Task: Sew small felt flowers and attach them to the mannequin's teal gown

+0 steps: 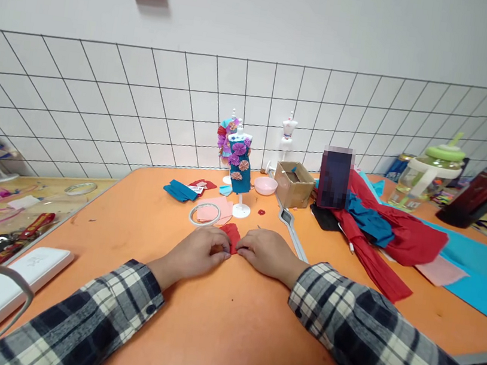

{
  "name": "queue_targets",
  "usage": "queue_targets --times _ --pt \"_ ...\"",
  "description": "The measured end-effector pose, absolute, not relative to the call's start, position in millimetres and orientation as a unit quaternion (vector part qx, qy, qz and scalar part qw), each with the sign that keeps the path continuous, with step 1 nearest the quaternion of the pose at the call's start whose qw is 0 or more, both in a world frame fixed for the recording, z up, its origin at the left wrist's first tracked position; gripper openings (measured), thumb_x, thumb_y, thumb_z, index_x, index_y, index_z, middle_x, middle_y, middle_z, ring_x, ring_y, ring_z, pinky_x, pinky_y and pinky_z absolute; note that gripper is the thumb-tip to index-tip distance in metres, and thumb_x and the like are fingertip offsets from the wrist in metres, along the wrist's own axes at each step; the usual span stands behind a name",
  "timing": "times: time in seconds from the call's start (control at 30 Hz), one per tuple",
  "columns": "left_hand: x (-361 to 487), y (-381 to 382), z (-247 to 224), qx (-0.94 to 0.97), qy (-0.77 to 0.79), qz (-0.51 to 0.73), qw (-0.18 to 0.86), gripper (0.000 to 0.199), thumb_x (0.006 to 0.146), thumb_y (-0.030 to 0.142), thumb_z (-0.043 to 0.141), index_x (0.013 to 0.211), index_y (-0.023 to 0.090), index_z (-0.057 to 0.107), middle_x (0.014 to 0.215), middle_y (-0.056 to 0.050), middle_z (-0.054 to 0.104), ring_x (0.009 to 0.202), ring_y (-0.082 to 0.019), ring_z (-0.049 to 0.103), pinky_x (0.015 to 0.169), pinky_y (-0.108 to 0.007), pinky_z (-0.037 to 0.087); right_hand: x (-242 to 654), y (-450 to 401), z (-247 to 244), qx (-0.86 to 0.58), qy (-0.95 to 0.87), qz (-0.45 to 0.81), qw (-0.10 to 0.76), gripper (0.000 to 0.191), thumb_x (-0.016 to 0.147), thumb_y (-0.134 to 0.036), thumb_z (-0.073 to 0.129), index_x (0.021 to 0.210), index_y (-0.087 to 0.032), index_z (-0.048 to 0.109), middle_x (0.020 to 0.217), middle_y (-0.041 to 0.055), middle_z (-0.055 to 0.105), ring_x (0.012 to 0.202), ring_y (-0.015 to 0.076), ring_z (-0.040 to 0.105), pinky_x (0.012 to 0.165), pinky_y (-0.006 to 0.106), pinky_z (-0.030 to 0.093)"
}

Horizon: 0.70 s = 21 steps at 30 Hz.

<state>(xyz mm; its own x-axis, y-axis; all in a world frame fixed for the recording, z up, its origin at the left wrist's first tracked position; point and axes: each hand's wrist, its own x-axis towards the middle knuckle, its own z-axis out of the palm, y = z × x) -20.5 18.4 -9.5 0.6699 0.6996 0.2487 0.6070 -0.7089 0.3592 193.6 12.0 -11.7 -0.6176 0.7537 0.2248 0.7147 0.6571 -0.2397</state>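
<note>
A small red sheet [230, 232], paper or thin cloth, lies on the orange table between my hands. My left hand [203, 252] pinches its left lower edge with thumb and fingers. From the other side, my right hand [270, 253] has closed fingertips on the sheet's right edge. Just beyond stands a mini dress form [240, 161] in a teal dress with purple and peach flowers. Pink paper sheets [224, 208] and a roll of clear tape [204, 214] lie left of its base. A tiny red scrap [261, 212] rests to the right.
Tweezers or scissors-like grey metal tool [291, 231] lies beside my right hand. Behind are a pink bowl [265, 185], cardboard box [294, 185] and phone [334, 180]. Red cloth [413, 233], a bottle [425, 178] and a thermos [484, 192] stand right; a white power bank [5, 294] lies left.
</note>
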Motion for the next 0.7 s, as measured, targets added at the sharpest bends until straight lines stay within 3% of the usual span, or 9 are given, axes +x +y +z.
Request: queue_targets --times 0.17,0.27,0.5,0.7 --pt "-17.9 13.7 -7.0 0.893 0.391 0.188 0.123 0.008 0.082 0.023 0.058 0.081 0.022 0.066 0.086 -0.002 0.068 0.081 -0.017 0.061 0.074 -0.03 0.046 189.6 10.9 -13.6 -0.423 -0.894 0.056 0.135 0.018 0.091 -0.026 0.052 0.098 -0.022 0.068 0.094 0.0029 0.066 0.084 0.016 0.058 0.067 0.026 0.035" --pt "-13.7 7.6 -5.8 0.883 0.414 0.192 0.111 0.012 0.083 0.032 0.06 0.087 0.023 0.066 0.087 -0.002 0.069 0.081 -0.019 0.061 0.073 -0.031 0.045 187.0 8.8 -12.7 -0.439 -0.888 0.052 0.128 0.019 0.091 -0.026 0.05 0.096 -0.021 0.068 0.094 0.0037 0.066 0.083 0.0164 0.058 0.066 0.026 0.035" --pt "-7.6 2.4 -8.2 0.883 0.437 0.167 0.042 0.013 0.085 0.028 0.055 0.081 0.025 0.067 0.087 0.0 0.07 0.09 -0.022 0.061 0.099 -0.048 0.031 185.8 3.1 -8.5 -0.459 -0.88 0.045 0.117 0.018 0.09 -0.03 0.051 0.094 -0.023 0.067 0.095 0.0028 0.068 0.084 0.0179 0.06 0.063 0.027 0.035" --pt "-6.5 1.7 -7.0 0.883 0.433 0.179 0.011 0.015 0.084 0.026 0.055 0.079 0.025 0.069 0.087 -0.002 0.071 0.096 -0.024 0.059 0.106 -0.057 0.017 184.4 1.2 -5.7 -0.487 -0.864 0.061 0.111 0.021 0.09 -0.035 0.051 0.099 -0.026 0.068 0.097 0.0021 0.07 0.085 0.0192 0.061 0.065 0.028 0.036"
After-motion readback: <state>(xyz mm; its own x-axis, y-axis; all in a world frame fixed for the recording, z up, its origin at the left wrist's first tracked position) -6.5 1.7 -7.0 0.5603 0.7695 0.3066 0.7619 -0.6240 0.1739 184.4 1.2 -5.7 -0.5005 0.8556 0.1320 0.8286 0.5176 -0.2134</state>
